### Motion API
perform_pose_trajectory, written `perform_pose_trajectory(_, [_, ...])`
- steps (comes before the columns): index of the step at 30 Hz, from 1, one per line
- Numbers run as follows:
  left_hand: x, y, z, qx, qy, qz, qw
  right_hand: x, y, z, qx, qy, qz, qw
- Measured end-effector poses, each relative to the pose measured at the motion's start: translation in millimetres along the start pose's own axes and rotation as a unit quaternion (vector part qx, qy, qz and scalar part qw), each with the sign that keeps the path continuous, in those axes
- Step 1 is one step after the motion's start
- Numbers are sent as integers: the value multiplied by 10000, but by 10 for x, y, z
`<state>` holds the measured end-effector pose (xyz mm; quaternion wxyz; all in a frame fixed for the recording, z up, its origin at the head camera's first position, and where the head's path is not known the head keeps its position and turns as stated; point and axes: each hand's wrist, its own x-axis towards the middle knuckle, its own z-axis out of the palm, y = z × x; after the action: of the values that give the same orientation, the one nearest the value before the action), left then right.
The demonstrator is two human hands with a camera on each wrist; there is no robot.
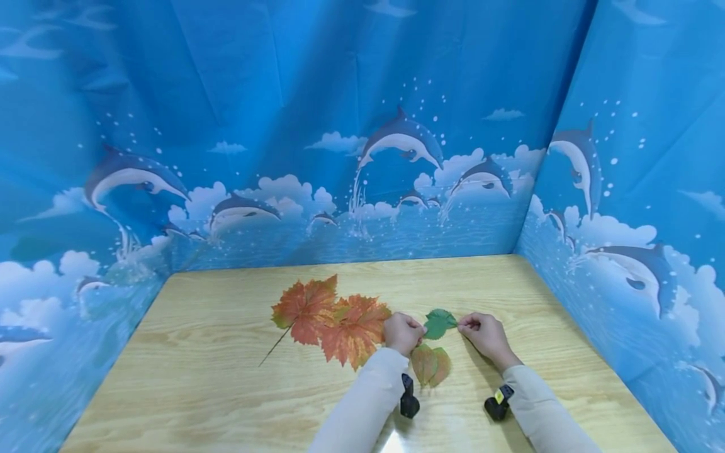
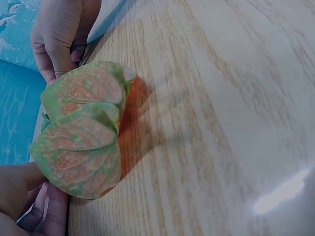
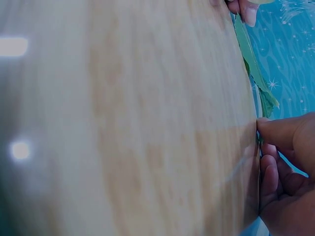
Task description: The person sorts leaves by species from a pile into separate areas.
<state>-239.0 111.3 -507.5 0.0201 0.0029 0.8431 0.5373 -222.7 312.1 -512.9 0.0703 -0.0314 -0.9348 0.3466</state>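
- Green leaves [image 1: 437,326], apparently a small sprig, hang between two bare hands in the head view, above a pale wood-grain table [image 1: 198,384]. The left hand [image 1: 403,333] pinches their left edge; the right hand [image 1: 486,336] pinches the stem end. Pulling the two sides apart could tear a leaf or snap the stem.
- Also in the head view, two red-green leaves [image 1: 423,365] sit just nearer the person, and orange leaves [image 1: 354,327] lie left, beside the left hand. A sideways sweep of that wrist might drag either group.
- In the left wrist view, the red-green leaves fill the space before both hands and hide nearly all the green ones; lowering the hands toward the person could crush or overlap them.
- In the right wrist view, the green leaves appear edge-on, thin and bent, between both sets of gripping fingertips. So slim a stem could slip if the right pinch loosens.
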Motion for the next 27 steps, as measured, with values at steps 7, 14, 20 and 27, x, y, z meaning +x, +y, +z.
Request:
perform_pose_trajectory(7, [-2, 8, 5, 87, 30, -2, 10000, -2, 6, 2, 10, 10, 2, 10000])
perform_pose_trajectory(14, [-9, 1, -26, 105, -102, 232, 9996, -18, -18, 0, 27, -12, 44, 10000])
perform_pose_trajectory(20, [2, 110, -210, -131, -550, 542, 9969, -22, -44, -6, 12, -8, 24, 10000])
perform_pose_trajectory(27, [36, 366, -776, -148, -873, 782, 9930, -24, -35, -27, 24, -23, 4, 10000])
